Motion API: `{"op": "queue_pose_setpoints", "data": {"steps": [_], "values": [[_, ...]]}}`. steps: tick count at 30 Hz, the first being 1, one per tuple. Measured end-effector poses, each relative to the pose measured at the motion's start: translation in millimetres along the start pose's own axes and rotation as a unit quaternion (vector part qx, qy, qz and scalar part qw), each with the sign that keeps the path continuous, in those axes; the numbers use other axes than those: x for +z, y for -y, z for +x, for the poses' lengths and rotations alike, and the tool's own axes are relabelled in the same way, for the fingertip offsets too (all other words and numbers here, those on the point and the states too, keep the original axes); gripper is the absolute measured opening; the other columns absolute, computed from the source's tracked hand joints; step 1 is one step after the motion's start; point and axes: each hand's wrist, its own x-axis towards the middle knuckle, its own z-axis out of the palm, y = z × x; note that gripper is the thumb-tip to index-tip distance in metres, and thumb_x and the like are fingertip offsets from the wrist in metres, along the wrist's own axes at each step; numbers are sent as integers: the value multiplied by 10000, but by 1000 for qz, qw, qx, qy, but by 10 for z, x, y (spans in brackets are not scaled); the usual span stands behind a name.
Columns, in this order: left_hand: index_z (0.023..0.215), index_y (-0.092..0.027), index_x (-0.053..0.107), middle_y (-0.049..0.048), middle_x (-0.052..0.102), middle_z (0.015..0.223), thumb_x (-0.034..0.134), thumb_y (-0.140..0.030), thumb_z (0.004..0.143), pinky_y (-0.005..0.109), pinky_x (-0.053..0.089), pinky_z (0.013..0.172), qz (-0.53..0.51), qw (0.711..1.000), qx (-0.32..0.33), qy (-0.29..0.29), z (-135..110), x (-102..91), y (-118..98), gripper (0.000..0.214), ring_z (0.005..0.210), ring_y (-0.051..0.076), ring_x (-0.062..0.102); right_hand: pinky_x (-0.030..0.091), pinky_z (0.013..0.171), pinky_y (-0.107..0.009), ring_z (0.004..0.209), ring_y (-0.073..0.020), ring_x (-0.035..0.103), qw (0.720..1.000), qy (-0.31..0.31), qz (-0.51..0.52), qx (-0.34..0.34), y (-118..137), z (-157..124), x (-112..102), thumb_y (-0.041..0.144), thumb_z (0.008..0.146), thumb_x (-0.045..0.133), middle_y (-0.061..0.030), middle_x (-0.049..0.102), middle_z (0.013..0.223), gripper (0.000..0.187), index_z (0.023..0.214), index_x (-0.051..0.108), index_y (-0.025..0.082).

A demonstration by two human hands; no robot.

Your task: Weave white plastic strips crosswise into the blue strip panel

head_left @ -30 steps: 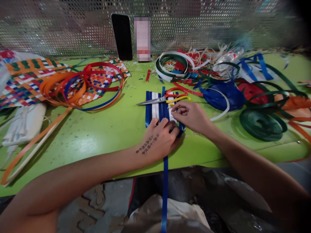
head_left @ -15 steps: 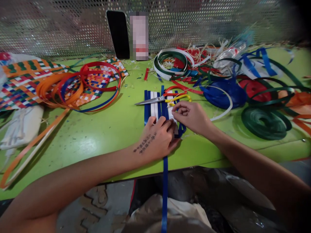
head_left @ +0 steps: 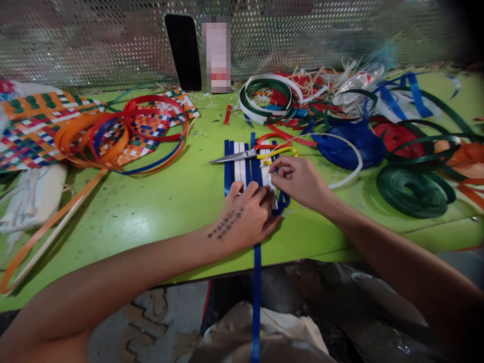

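Note:
Blue and white flat strips (head_left: pixel 240 171) lie side by side on the green table, pointing away from me. My left hand (head_left: pixel 247 212) presses down on their near part, fingers bent, covering much of them. A long blue strip (head_left: pixel 256 297) runs out from beneath it over the table edge towards my lap. My right hand (head_left: pixel 297 179) is closed in a pinch at the right side, its fingertips against a white strip (head_left: pixel 266 176); the exact grip is partly hidden. Scissors (head_left: pixel 245 155) with red and yellow handles lie across the strips, just beyond both hands.
A narrow white strip (head_left: pixel 359 156) loops beside my right hand. Blue (head_left: pixel 350 146) and green (head_left: pixel 414 194) strip coils crowd the right. Left are orange coils (head_left: pixel 79 141) over woven pieces (head_left: pixel 34 128). A black phone (head_left: pixel 184 55) leans against the perforated back panel (head_left: pixel 302 35).
My right hand has shifted very slightly to the right at the white strip. The left hand keeps its place on the strips, and the scissors lie as before.

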Motion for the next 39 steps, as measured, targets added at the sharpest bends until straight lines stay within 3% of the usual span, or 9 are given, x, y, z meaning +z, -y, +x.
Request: {"op": "queue_pose_setpoints", "data": {"steps": [6,10,14,20,24,32,39], "values": [[1311,-135,734,143,746,1340,489,-515,1121,528,374,945,12,1000,5,-8,-9,4,5,490,1164,326,594,382,580,-308,551,-143,521,998,25,-53,-4,63,28,-6,240,869,678,33,607,607,61,921,687,211],[1324,-144,726,140,745,1346,472,-509,1128,530,374,963,16,1000,8,-11,-14,12,4,485,1166,322,592,456,673,-323,695,-190,668,995,5,-101,-15,114,6,14,257,899,730,-28,738,765,72,852,703,209],[1306,-137,726,149,738,1350,457,-495,1134,523,375,974,16,1000,10,-11,-13,29,2,480,1186,322,598,502,717,-340,794,-228,724,996,19,-80,-19,115,-24,23,294,956,703,-53,787,858,116,876,730,215],[1286,-137,724,155,744,1317,471,-494,1129,513,374,984,11,1000,10,-18,-10,47,5,466,1185,320,613,553,744,-361,848,-245,739,998,7,-59,-18,62,-18,29,259,930,690,-61,782,926,42,945,712,226],[1302,-129,713,159,737,1320,486,-490,1125,511,374,1013,5,1000,8,-13,-7,51,4,462,1218,321,625,580,755,-381,861,-250,738,999,-24,-43,-12,37,6,28,264,871,752,-66,770,938,97,946,699,231],[1299,-120,705,170,733,1318,485,-481,1123,529,369,1039,-2,1000,5,-6,-2,34,-5,458,1227,328,639,579,775,-408,764,-230,716,998,-28,-64,2,46,18,36,298,863,799,-65,771,936,131,936,718,224],[1315,-118,699,167,732,1335,472,-468,1127,530,356,1052,-6,1000,8,-10,-5,27,-5,457,1229,323,635,613,787,-401,952,-260,747,998,-54,-20,-18,-43,60,54,240,880,734,-100,793,1087,113,992,726,231]]}}
